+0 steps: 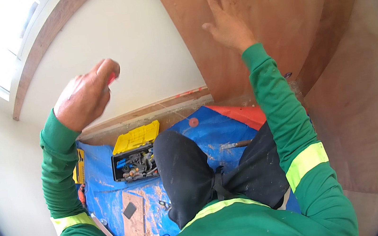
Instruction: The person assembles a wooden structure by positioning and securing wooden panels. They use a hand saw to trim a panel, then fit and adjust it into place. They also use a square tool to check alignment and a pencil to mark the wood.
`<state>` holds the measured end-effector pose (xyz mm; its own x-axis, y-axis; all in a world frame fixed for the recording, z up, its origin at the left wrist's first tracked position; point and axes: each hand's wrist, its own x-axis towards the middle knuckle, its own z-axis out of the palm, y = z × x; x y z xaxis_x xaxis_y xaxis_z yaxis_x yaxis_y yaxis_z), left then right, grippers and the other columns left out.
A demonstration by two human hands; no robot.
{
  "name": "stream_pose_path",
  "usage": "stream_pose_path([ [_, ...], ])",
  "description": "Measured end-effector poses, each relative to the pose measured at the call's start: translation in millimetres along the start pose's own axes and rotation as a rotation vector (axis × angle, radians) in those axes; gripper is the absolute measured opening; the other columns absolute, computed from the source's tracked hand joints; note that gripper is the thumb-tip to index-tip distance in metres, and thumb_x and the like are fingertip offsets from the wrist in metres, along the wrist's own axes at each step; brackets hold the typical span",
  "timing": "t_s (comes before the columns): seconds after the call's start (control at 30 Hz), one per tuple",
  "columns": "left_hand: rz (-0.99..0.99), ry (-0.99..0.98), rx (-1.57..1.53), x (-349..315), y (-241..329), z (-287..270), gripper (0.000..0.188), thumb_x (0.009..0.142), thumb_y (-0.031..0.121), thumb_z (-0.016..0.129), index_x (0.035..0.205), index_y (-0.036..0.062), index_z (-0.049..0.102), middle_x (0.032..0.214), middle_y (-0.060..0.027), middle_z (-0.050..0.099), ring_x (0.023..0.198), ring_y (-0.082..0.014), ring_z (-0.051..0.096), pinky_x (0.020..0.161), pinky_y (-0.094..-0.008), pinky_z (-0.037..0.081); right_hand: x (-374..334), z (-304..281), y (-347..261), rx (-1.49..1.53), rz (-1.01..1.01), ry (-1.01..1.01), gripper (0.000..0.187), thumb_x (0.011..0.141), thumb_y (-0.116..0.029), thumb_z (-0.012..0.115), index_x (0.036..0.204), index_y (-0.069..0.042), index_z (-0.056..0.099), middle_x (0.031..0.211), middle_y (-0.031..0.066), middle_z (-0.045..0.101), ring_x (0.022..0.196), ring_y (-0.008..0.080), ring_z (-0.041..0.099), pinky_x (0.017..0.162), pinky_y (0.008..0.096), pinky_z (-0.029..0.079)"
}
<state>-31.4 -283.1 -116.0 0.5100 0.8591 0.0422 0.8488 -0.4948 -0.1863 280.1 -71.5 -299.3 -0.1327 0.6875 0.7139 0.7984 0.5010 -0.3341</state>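
Observation:
My left hand (87, 90) is raised before the white wall panel (141, 43), its fingers closed round a small red object (111, 78). Only a sliver of that object shows, and its kind is hidden. My right hand (229, 22) lies on the brown wooden panel (280, 15), with fingers stretched out and thumb apart; it holds nothing. The slanted left edge of this panel runs down between my two hands. A thin pale string slopes down below, toward a round red piece (193, 122) over the blue tarp (201, 138).
An opened toolbox (135, 161) with a yellow lid holds several hand tools. A flat metal tool with a wooden handle (236, 144) lies by my legs. On a board (134, 220) rests a dark phone (129, 210). A wooden strip (149, 109) edges the wall's base.

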Motion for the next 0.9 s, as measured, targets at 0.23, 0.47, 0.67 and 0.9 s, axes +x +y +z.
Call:
stream_pose_path([
  [0.23, 0.151, 0.545, 0.246, 93, -3, 2, 0.032, 0.095, 0.006, 0.071, 0.126, 0.0117, 0.061, 0.099, -0.0109, 0.073, 0.087, -0.0347, 0.07, 0.078, -0.0406, 0.052, -4, -4, 1, -0.031, 0.012, -0.023, 0.089, 0.097, -0.033, 0.073, 0.167, -0.003, 0.027, 0.175, 0.022, 0.02, 0.164, 0.0404, 0.014, 0.132, 0.0578, 0.017],
  [0.47, -0.074, 0.744, -0.725, 183, 17, 78, 0.041, 0.099, 0.015, 0.075, 0.136, 0.0064, 0.059, 0.09, -0.0101, 0.056, 0.08, -0.0233, 0.058, 0.083, -0.0356, 0.054, -6, -22, -1, 0.221, 0.067, -0.089, 0.088, 0.099, -0.028, 0.071, 0.167, 0.0, 0.023, 0.176, 0.0196, 0.016, 0.164, 0.0371, 0.013, 0.131, 0.0572, 0.019],
  [0.67, 0.14, 0.538, -0.447, 224, 19, 101, 0.041, 0.09, 0.008, 0.08, 0.128, 0.008, 0.065, 0.107, -0.0111, 0.067, 0.099, -0.0292, 0.063, 0.09, -0.0412, 0.055, -4, -36, 2, 0.369, 0.067, -0.099, 0.083, 0.1, -0.022, 0.069, 0.167, -0.001, 0.025, 0.175, 0.0188, 0.02, 0.162, 0.0375, 0.02, 0.13, 0.0513, 0.026],
  [0.9, 0.27, 0.507, -0.622, 244, 8, 117, 0.041, 0.091, 0.006, 0.078, 0.129, 0.0054, 0.064, 0.113, -0.0126, 0.066, 0.105, -0.029, 0.062, 0.095, -0.0416, 0.052, 4, -34, 17, 0.646, -0.053, -0.031, 0.07, 0.1, -0.013, 0.065, 0.163, -0.002, 0.037, 0.166, 0.0225, 0.041, 0.155, 0.0387, 0.037, 0.127, 0.0424, 0.034],
])
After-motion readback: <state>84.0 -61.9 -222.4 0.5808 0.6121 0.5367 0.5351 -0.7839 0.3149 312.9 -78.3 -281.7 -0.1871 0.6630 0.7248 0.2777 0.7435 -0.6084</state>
